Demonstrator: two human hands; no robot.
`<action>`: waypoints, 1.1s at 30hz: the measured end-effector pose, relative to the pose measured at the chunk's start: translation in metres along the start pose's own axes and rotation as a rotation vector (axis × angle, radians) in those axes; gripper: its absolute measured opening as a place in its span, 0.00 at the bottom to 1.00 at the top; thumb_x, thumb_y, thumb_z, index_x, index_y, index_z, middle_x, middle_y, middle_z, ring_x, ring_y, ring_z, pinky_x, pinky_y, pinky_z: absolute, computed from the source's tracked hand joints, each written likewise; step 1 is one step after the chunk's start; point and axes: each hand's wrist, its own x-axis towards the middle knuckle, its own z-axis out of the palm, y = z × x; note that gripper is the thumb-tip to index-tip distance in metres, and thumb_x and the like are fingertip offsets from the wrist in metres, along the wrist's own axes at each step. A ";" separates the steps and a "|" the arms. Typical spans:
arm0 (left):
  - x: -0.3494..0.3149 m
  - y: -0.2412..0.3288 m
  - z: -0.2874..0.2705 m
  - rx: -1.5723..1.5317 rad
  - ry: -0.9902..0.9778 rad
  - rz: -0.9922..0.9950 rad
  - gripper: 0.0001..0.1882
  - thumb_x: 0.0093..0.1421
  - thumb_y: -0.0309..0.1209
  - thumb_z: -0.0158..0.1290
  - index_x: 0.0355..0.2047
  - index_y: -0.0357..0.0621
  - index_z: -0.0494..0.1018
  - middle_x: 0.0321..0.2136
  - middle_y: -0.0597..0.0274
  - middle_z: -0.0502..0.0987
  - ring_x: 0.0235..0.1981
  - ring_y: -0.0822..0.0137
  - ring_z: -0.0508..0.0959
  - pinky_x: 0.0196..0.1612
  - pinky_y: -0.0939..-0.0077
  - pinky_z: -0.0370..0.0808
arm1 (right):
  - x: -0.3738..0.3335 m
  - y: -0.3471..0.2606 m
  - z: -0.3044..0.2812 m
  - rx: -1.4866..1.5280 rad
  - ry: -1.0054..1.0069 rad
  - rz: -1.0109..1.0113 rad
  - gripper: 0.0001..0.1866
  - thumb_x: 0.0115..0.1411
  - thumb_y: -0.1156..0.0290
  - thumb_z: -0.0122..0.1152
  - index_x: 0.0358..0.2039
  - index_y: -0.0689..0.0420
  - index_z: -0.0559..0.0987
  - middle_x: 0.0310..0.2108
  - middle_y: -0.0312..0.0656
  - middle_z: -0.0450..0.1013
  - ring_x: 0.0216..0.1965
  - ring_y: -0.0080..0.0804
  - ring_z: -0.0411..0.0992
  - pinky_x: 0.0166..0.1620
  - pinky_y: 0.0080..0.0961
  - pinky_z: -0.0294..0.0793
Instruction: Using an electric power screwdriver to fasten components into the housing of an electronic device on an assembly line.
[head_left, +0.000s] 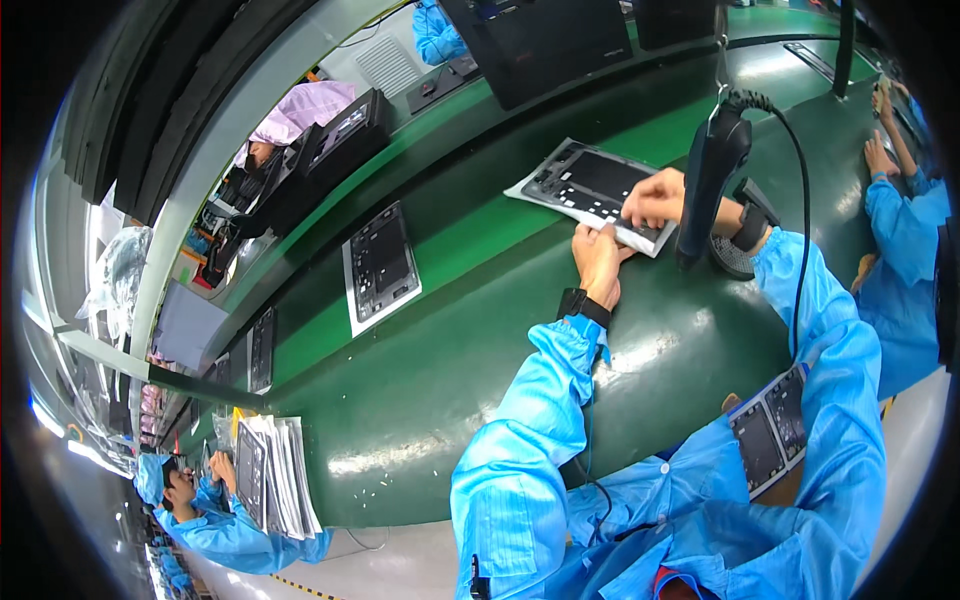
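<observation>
A dark flat device panel (590,180) with small white patches lies on a white sheet on the green bench. My left hand (598,262) grips the near edge of the panel, fingers bent around its corner. Over the panel's right end, my right hand (655,198) has its fingers pinched together. Whatever sits between those fingertips is too small or hidden to make out. Both wrists wear black bands. Directly beside my right hand hangs a black hand-held tool (712,185) with a coiled cable, partly covering that hand and wrist.
Another dark panel (384,262) lies on the green strip farther left. A pair of panels (768,430) rests at my lap. A round grey mesh object (732,258) stands under the hanging tool. Co-workers sit at the right and lower left, near a stack of white-edged sheets (285,478).
</observation>
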 end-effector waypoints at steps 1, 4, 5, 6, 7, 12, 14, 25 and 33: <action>0.001 -0.002 -0.002 -0.112 -0.010 -0.040 0.13 0.67 0.23 0.45 0.51 0.32 0.65 0.42 0.49 0.79 0.38 0.57 0.84 0.37 0.64 0.86 | -0.009 0.001 -0.011 0.082 0.020 -0.022 0.15 0.69 0.63 0.59 0.41 0.63 0.84 0.37 0.40 0.81 0.36 0.19 0.77 0.42 0.19 0.76; -0.012 0.004 -0.025 -0.031 0.015 0.009 0.11 0.67 0.23 0.47 0.47 0.30 0.68 0.39 0.52 0.81 0.36 0.60 0.85 0.37 0.67 0.85 | -0.052 -0.016 -0.018 0.717 0.000 -0.096 0.37 0.70 0.42 0.47 0.59 0.68 0.73 0.47 0.51 0.79 0.48 0.38 0.78 0.54 0.33 0.77; -0.015 0.011 -0.042 0.035 -0.027 0.002 0.12 0.67 0.23 0.46 0.49 0.30 0.69 0.40 0.51 0.81 0.37 0.59 0.85 0.39 0.67 0.85 | -0.071 -0.031 -0.015 0.910 -0.040 -0.132 0.43 0.70 0.36 0.41 0.61 0.68 0.70 0.48 0.54 0.78 0.52 0.42 0.77 0.59 0.38 0.75; -0.026 0.020 -0.056 0.091 -0.070 -0.041 0.14 0.68 0.24 0.45 0.51 0.30 0.69 0.44 0.50 0.80 0.40 0.58 0.84 0.42 0.64 0.84 | -0.090 -0.033 -0.008 1.015 0.048 -0.129 0.49 0.67 0.30 0.37 0.64 0.67 0.68 0.51 0.56 0.76 0.54 0.45 0.75 0.61 0.40 0.71; -0.041 0.032 -0.064 0.141 -0.121 -0.080 0.16 0.68 0.24 0.44 0.54 0.30 0.69 0.47 0.48 0.80 0.43 0.57 0.84 0.45 0.61 0.84 | -0.108 -0.036 -0.005 1.109 0.142 -0.128 0.54 0.64 0.24 0.33 0.66 0.66 0.65 0.54 0.58 0.75 0.57 0.48 0.73 0.64 0.42 0.68; -0.130 0.040 -0.089 0.196 -0.212 -0.219 0.21 0.70 0.23 0.44 0.62 0.33 0.63 0.50 0.49 0.80 0.44 0.59 0.85 0.43 0.68 0.85 | -0.163 -0.062 0.012 0.421 0.336 -0.204 0.56 0.54 0.46 0.75 0.72 0.61 0.54 0.56 0.51 0.72 0.58 0.40 0.72 0.62 0.37 0.67; -0.164 0.033 -0.086 0.216 -0.225 -0.256 0.22 0.70 0.25 0.46 0.63 0.35 0.62 0.50 0.53 0.80 0.44 0.62 0.84 0.43 0.70 0.85 | -0.158 -0.070 0.024 0.388 0.333 -0.217 0.54 0.55 0.50 0.74 0.72 0.61 0.54 0.55 0.50 0.72 0.57 0.39 0.72 0.62 0.36 0.67; -0.180 0.041 -0.033 1.329 -0.145 0.394 0.13 0.59 0.28 0.62 0.43 0.35 0.77 0.27 0.54 0.77 0.28 0.60 0.78 0.31 0.65 0.74 | -0.131 -0.039 0.001 0.249 0.783 -0.341 0.24 0.73 0.64 0.51 0.64 0.61 0.63 0.28 0.34 0.67 0.25 0.17 0.65 0.31 0.18 0.68; -0.071 -0.006 0.017 1.223 -0.374 0.696 0.13 0.55 0.24 0.61 0.42 0.37 0.77 0.40 0.52 0.75 0.44 0.50 0.73 0.49 0.59 0.70 | -0.116 0.023 -0.049 0.358 0.989 -0.457 0.16 0.72 0.61 0.58 0.51 0.57 0.69 0.21 0.33 0.64 0.17 0.17 0.61 0.22 0.17 0.63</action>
